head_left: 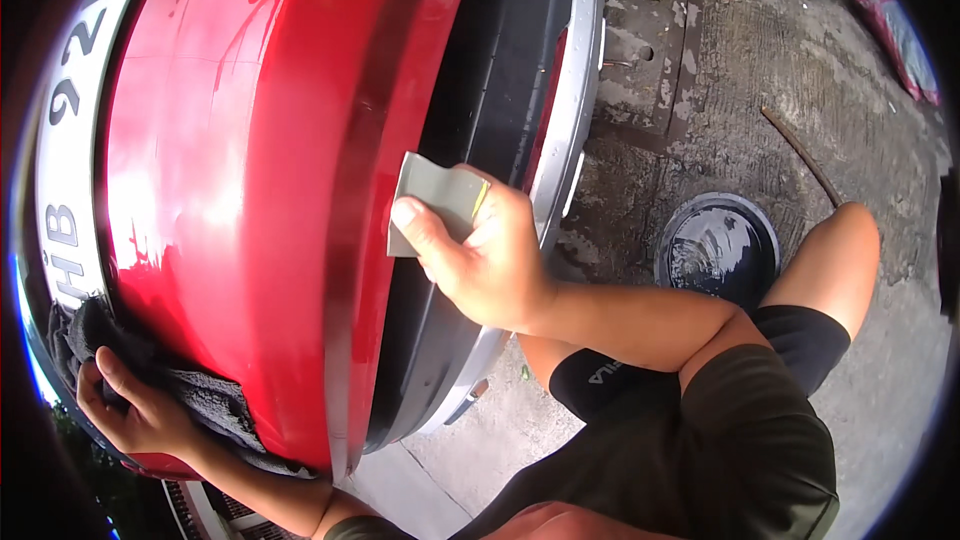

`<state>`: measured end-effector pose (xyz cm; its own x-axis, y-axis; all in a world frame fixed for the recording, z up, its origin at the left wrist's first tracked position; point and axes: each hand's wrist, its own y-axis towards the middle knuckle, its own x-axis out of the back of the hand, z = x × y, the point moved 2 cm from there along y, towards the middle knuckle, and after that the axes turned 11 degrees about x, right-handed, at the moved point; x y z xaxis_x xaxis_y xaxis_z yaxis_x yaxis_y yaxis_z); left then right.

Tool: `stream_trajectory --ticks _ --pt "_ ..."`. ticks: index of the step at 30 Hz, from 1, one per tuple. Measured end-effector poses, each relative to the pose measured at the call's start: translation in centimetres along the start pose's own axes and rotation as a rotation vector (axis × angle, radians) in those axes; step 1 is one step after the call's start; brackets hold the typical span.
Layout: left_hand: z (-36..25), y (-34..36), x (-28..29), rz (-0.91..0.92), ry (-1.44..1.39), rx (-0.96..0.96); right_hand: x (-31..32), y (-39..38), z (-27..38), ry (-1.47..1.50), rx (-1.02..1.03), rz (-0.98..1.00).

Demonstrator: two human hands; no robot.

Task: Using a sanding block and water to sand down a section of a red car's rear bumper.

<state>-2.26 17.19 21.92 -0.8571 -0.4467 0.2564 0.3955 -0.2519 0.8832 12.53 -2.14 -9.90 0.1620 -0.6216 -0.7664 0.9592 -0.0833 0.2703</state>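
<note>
My right hand [485, 255] pinches a grey folded sheet [432, 190], which looks like sandpaper, with the thumb flat on its face. The sheet lies against the edge of a glossy red car panel [220, 170], beside a dark gap. Over at the lower left, my left hand [135, 405] grips a dark grey cloth [215, 405] draped on the panel's lower end. Part of that hand's grip is hidden by the cloth. Dark wet-looking streaks and bright reflections show on the red paint.
A white number plate [75, 140] runs along the panel's far left. The black and silver bumper [565, 130] borders the gap. On the rough concrete stand a bucket of water [715, 245] near my knee, a thin stick [800, 155] and a pink-edged bag [900, 45].
</note>
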Motion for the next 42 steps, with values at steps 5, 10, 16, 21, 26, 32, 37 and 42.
stream_trajectory --ticks 5,10,16,21,26,32,37,42 --pt "0.2 0.1 0.5 -0.003 -0.025 -0.003 1.1 4.5 1.2 0.086 -0.076 -0.002" --pt "0.1 -0.2 0.3 0.002 0.025 -0.005 0.7 1.6 0.6 0.058 -0.060 0.018" --pt "0.2 0.0 0.3 0.001 0.064 -0.030 1.3 3.7 -0.2 0.044 -0.086 0.010" --pt "1.0 -0.4 0.1 0.004 -0.066 0.112 2.4 9.8 0.6 0.021 -0.064 -0.037" --pt "0.3 -0.2 0.3 0.005 0.078 0.024 2.3 7.8 0.1 -0.056 -0.018 0.018" --pt "0.6 -0.2 0.7 0.009 0.067 0.043 2.4 9.8 0.4 -0.032 -0.016 -0.021" --pt "1.0 -0.2 0.6 0.009 0.040 0.048 4.2 15.9 0.4 -0.019 -0.069 -0.096" --pt "0.3 -0.3 0.4 0.010 0.092 0.055 4.5 15.5 0.5 -0.001 -0.096 -0.033"
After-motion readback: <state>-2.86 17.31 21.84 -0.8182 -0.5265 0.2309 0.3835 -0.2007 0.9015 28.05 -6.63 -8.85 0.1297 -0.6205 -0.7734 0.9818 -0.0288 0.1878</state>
